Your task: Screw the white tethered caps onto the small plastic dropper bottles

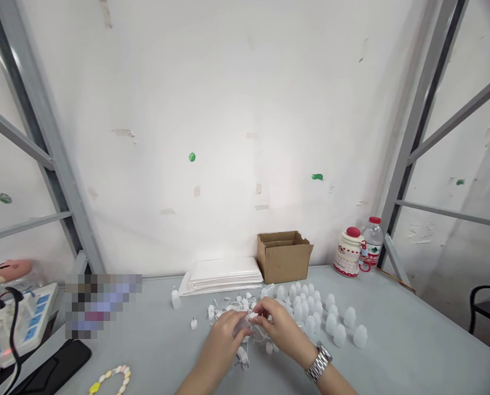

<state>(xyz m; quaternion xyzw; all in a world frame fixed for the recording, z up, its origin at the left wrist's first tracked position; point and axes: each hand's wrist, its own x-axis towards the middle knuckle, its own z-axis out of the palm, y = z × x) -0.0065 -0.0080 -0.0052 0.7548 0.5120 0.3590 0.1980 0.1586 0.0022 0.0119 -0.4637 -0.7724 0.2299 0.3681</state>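
Observation:
Both hands meet low in the middle of a grey table [413, 351]. My left hand [224, 334] is closed round a small translucent white bottle [242, 325]. My right hand [280, 325], with a metal watch [319, 363] on the wrist, pinches a small white cap [253, 316] at the bottle's top. Loose white caps and nozzles [232, 305] lie scattered just beyond the fingers. Several upright white bottles [316, 312] stand in a cluster to the right of my hands.
An open cardboard box [283, 255] and a stack of white bags [224, 276] sit at the back by the wall. A red-lidded mug [349, 252] and water bottle [372, 241] stand right of them. A black phone [51, 366], bead bracelet [111, 379] and power strip [33, 315] lie at left.

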